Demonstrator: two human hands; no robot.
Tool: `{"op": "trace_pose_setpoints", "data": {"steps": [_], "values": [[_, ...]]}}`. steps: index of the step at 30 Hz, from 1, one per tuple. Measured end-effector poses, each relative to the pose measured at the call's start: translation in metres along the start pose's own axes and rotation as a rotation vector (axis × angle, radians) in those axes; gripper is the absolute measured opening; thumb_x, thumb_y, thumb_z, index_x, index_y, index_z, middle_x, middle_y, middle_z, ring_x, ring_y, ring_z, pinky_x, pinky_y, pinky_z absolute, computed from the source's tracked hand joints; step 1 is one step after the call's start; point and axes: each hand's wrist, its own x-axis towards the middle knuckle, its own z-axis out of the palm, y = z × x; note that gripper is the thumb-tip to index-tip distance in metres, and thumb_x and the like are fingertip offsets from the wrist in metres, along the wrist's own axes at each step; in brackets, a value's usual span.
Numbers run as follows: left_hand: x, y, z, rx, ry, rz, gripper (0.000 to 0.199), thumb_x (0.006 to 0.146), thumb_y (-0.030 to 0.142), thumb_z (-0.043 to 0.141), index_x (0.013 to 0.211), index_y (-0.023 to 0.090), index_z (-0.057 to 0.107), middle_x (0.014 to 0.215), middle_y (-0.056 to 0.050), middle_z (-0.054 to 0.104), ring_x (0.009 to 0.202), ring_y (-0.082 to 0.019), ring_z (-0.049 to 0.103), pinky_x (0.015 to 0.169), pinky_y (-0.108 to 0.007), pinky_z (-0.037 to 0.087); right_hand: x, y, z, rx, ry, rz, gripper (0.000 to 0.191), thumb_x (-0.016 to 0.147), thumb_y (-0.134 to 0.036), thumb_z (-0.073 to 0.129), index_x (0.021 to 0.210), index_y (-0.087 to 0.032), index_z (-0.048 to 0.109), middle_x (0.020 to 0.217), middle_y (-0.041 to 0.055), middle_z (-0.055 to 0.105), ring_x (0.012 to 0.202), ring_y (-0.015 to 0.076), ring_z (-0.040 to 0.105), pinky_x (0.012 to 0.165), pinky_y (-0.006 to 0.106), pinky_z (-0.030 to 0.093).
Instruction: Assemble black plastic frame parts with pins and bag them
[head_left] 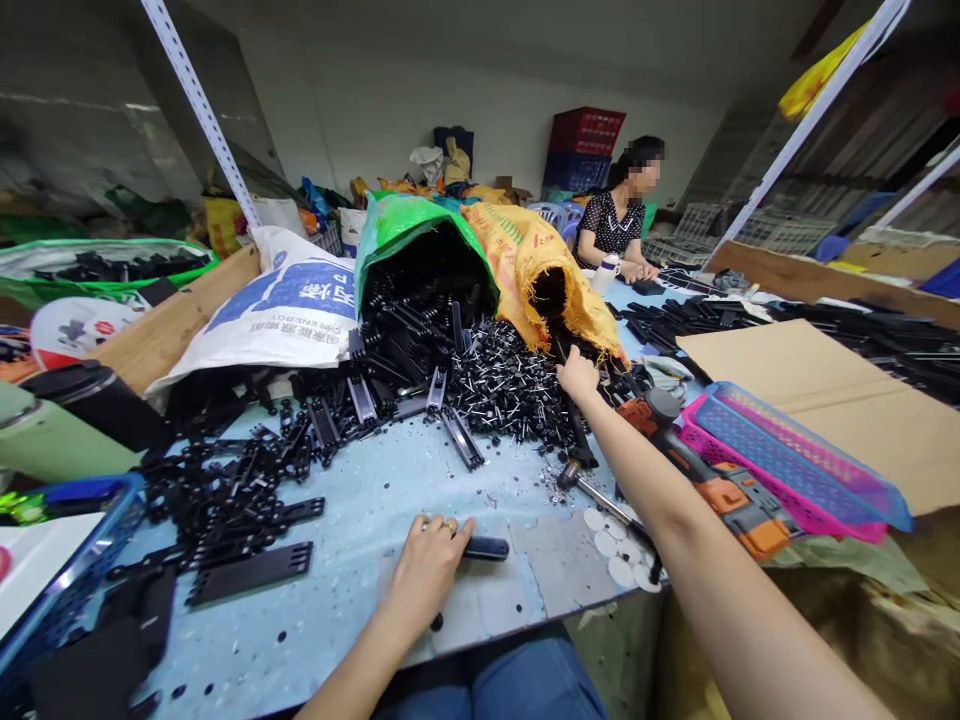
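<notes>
My left hand [430, 562], with a ring on one finger, rests near the table's front edge. Its fingers are closed round a black plastic part [487, 548], whose rounded end sticks out to the right. My right hand [579, 376] reaches forward to the mouth of a yellow woven sack [517, 255]. Its fingers are drawn together among dark parts there; what they hold is hidden. Just left of it spreads a heap of black-headed pins [510, 390] with metal shanks. A hammer [600, 492] lies below my right forearm, partly covered by it.
Black plastic parts [225, 500] cover the table's left side, before a white sack [277, 310] and a green sack [420, 215]. At right are an orange-and-black power tool [739, 495], a pink basket [817, 505] and cardboard [825, 390]. A co-worker [615, 225] sits across the table.
</notes>
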Motion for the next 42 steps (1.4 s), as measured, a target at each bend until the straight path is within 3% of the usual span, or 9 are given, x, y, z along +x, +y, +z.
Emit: {"op": "trace_pose_setpoints", "data": {"steps": [6,10,12,16,19,21,28,32,42], "values": [[-0.017,-0.001,0.005,-0.045,0.066,-0.238,0.037,0.083,0.014,0.044,0.118,0.018,0.054,0.092,-0.012,0.061,0.089,-0.026,0.055,0.076,-0.04,0.042,-0.011,-0.001,-0.02,0.073,0.046,-0.084,0.037,0.077,-0.021,0.052,0.113,-0.011,0.05,0.111,0.0174,0.052,0.106,0.027,0.044,0.087,0.039,0.036],[-0.008,0.008,-0.002,-0.794,0.26,-0.367,0.048,0.084,0.041,0.047,0.128,0.022,0.042,0.117,-0.011,0.054,0.105,-0.024,0.051,0.089,-0.042,0.04,-0.109,-0.015,-0.026,0.703,-0.18,-0.336,0.035,0.078,-0.036,0.057,0.106,-0.016,0.053,0.1,0.0092,0.058,0.088,0.0209,0.054,0.076,0.035,0.045],[0.003,0.013,-0.01,-1.335,0.312,-0.502,0.05,0.086,0.048,0.04,0.128,0.021,0.041,0.112,-0.01,0.056,0.094,-0.021,0.058,0.083,-0.039,0.045,-0.173,-0.025,-0.024,0.969,-0.382,-0.295,0.036,0.076,-0.038,0.061,0.104,-0.017,0.055,0.1,0.0072,0.06,0.088,0.0194,0.056,0.077,0.035,0.047],[0.014,0.018,-0.019,-1.861,0.379,-0.757,0.045,0.076,0.048,0.053,0.101,0.011,0.058,0.081,-0.005,0.061,0.058,-0.014,0.06,0.058,-0.029,0.049,-0.273,-0.035,-0.03,0.839,-0.815,-0.385,0.031,0.088,-0.041,0.043,0.093,-0.017,0.063,0.079,0.0052,0.064,0.068,0.0167,0.058,0.062,0.03,0.047],[0.007,0.025,-0.015,-1.763,0.422,-0.803,0.041,0.071,0.045,0.06,0.094,0.01,0.059,0.077,-0.003,0.058,0.053,-0.011,0.057,0.052,-0.025,0.046,-0.293,-0.029,-0.043,0.48,-0.65,-0.723,0.029,0.088,-0.04,0.044,0.103,-0.021,0.061,0.092,0.0086,0.064,0.085,0.0225,0.057,0.074,0.037,0.043],[-0.001,0.03,-0.012,-1.704,0.31,-0.703,0.043,0.077,0.047,0.053,0.099,0.01,0.058,0.077,-0.004,0.059,0.055,-0.013,0.057,0.053,-0.027,0.046,-0.284,-0.022,-0.047,0.275,-0.483,-0.808,0.033,0.086,-0.041,0.049,0.111,-0.021,0.056,0.102,0.0111,0.061,0.096,0.0261,0.053,0.083,0.042,0.038],[-0.007,0.012,-0.007,-0.729,0.042,-0.169,0.05,0.087,0.046,0.038,0.131,0.02,0.04,0.126,-0.011,0.046,0.118,-0.025,0.038,0.099,-0.043,0.031,-0.258,0.009,-0.027,-0.072,-0.694,-0.948,0.036,0.088,-0.052,0.038,0.094,-0.019,0.05,0.082,0.0041,0.059,0.072,0.0185,0.057,0.059,0.027,0.036],[0.0,0.005,-0.002,-0.428,-0.15,-0.045,0.06,0.077,0.061,0.046,0.121,0.021,0.048,0.113,-0.011,0.053,0.107,-0.029,0.045,0.091,-0.046,0.036,-0.266,0.009,-0.013,-0.217,-0.622,-0.963,0.031,0.09,-0.047,0.037,0.091,-0.019,0.05,0.085,0.0046,0.057,0.073,0.0184,0.055,0.059,0.027,0.034],[0.003,0.014,0.004,-0.285,-0.109,-0.02,0.076,0.053,0.069,0.064,0.11,0.022,0.047,0.101,-0.007,0.054,0.095,-0.028,0.05,0.088,-0.042,0.035,-0.264,0.002,-0.02,-0.206,-0.625,-0.929,0.028,0.09,-0.046,0.04,0.089,-0.021,0.052,0.085,0.0023,0.058,0.079,0.018,0.053,0.061,0.028,0.029]]}}
